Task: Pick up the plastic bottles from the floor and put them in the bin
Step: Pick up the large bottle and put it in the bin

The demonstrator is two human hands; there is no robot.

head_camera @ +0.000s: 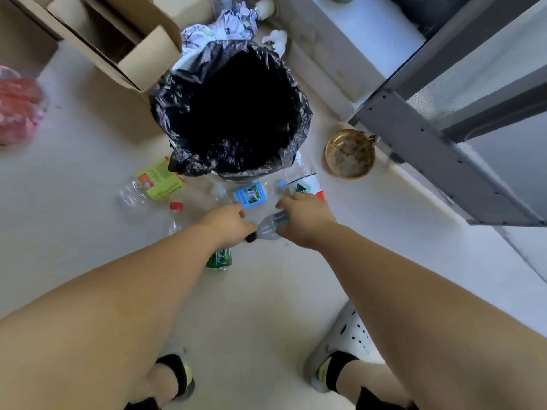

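The bin (159, 105), lined with a black bag, stands open in the upper middle. My right hand (305, 220) grips a clear bottle (270, 227) with a black cap, held sideways just above the floor. My left hand (228, 223) is curled shut beside that cap, and a green bottle (219, 258) sticks out from under its wrist. On the floor before the bin lie a yellow-green labelled bottle (157, 182), a blue-labelled bottle (250, 196), a white-and-green labelled bottle (302, 182) and a red-capped bottle (176, 216).
An open cardboard box (130, 45) sits left of the bin and crumpled paper (225, 25) behind it. A brass bowl (350, 153) rests on the floor to the right, next to a grey metal frame (429, 155). A red bag (17, 110) lies far left. My feet are below.
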